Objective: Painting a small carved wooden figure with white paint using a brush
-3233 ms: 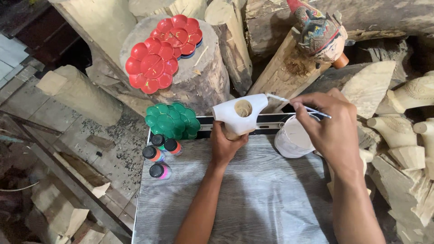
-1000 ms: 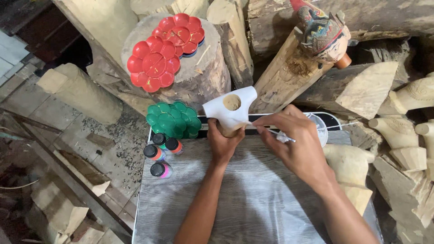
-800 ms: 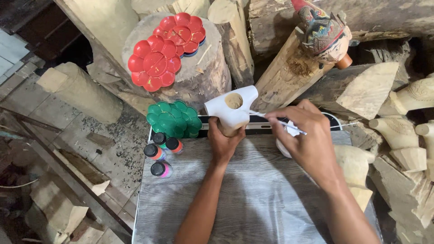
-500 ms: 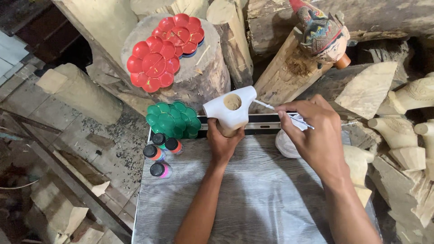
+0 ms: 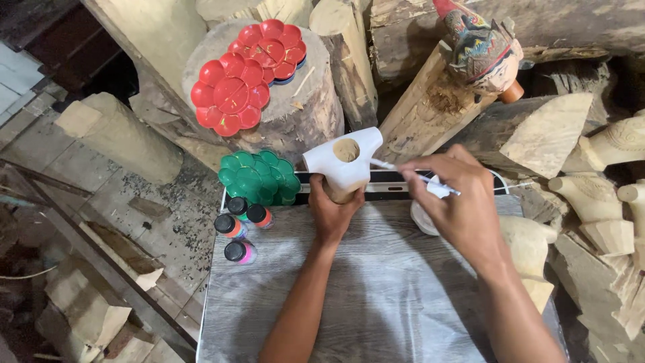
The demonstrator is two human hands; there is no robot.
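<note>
Whereas a second earlier the brush (image 5: 413,174) sat lower beside the white cup (image 5: 424,216), the right hand (image 5: 457,205) now pinched it with bristles touching the carving (image 5: 342,163), gripped upright above the board (image 5: 376,282) by the left hand (image 5: 334,212): painting had resumed.

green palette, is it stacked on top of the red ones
No, the green palette lies at the table's far left corner, while the red palettes rest on the log stump behind.
</note>
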